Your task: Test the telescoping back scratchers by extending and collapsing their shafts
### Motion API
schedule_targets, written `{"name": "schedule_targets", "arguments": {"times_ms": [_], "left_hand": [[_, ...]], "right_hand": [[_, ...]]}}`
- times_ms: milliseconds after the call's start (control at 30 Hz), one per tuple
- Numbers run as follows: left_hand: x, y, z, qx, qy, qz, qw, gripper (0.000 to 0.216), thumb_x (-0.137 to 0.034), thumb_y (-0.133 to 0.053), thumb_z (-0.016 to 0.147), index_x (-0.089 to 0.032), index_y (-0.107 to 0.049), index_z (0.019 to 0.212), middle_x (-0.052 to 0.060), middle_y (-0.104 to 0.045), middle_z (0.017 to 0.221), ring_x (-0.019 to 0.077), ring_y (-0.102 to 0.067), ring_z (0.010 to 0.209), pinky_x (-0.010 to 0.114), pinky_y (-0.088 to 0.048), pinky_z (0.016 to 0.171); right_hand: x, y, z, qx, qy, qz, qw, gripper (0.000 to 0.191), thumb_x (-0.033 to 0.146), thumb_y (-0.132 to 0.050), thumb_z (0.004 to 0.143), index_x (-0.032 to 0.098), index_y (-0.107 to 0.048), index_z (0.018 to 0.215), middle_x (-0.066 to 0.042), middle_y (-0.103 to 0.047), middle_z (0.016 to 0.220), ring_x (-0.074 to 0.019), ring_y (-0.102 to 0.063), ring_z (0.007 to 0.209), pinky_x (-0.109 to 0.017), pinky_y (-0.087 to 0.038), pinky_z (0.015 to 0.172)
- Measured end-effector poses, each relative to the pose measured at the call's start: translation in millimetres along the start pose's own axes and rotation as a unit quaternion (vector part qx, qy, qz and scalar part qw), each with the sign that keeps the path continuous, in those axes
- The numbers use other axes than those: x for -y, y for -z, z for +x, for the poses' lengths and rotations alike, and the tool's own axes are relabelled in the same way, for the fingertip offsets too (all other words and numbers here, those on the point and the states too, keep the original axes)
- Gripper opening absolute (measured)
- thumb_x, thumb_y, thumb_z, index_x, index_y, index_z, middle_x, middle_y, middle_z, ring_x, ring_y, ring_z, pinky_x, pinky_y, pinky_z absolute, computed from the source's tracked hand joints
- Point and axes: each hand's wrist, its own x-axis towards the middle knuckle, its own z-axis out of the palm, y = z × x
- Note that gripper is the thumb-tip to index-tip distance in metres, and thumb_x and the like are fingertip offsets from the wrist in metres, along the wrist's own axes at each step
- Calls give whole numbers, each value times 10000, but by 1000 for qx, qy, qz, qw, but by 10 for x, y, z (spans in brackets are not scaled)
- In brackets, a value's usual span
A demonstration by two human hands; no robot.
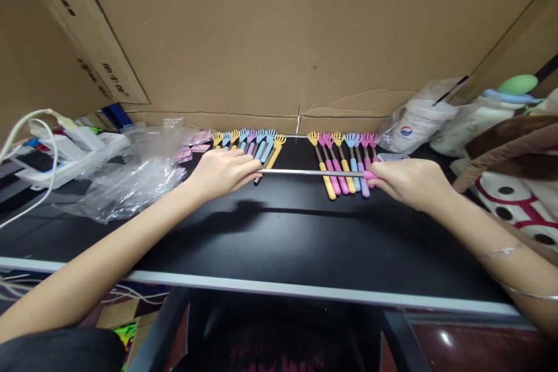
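Note:
A telescopic back scratcher [311, 172] with a pink handle is stretched out level above the black tabletop, its metal rod drawn long. My right hand [407, 179] is closed around the pink handle. At the other end my left hand [224, 173] grips the rod, and its fingers hide the claw head. Behind the rod lies a row of short back scratchers [344, 175] in yellow, pink, blue and purple, claws pointing away from me. Another row of back scratchers [261, 150] sits behind my left hand, partly covered by it.
Clear plastic bags [135, 171] and a white power strip [72, 157] with cables are at the left. A white cup [421, 125] in a plastic bag, a bottle [486, 119] and a patterned cloth item [514, 197] stand at the right. A cardboard wall [279, 40] closes off the back.

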Motion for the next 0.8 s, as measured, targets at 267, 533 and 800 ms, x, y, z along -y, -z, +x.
{"name": "schedule_targets", "arguments": {"times_ms": [267, 533, 800], "left_hand": [[375, 10, -374, 30, 32, 69, 997, 333, -378, -379, 956, -207, -576, 749, -2, -640, 705, 146, -576, 710, 258, -302, 541], [712, 170, -677, 79, 49, 113, 989, 341, -393, -363, 963, -212, -583, 775, -9, -606, 667, 144, -508, 712, 248, -246, 517], [776, 91, -677, 110, 57, 81, 989, 397, -421, -315, 970, -208, -585, 770, 6, -595, 674, 154, -497, 730, 264, -257, 551]], "right_hand": [[-459, -25, -363, 51, -77, -104, 990, 639, 538, -140, 937, 189, -556, 601, -54, -593, 543, -127, -505, 519, -242, -200, 488], [-660, -35, -638, 81, -118, -73, 987, 596, 545, -147, 928, 200, -583, 715, -53, -640, 665, -155, -557, 601, -252, -288, 537], [-735, -37, -823, 129, -159, -33, 978, 461, 484, -239, 924, 213, -595, 816, -57, -677, 784, -165, -590, 673, -257, -341, 580]]}}
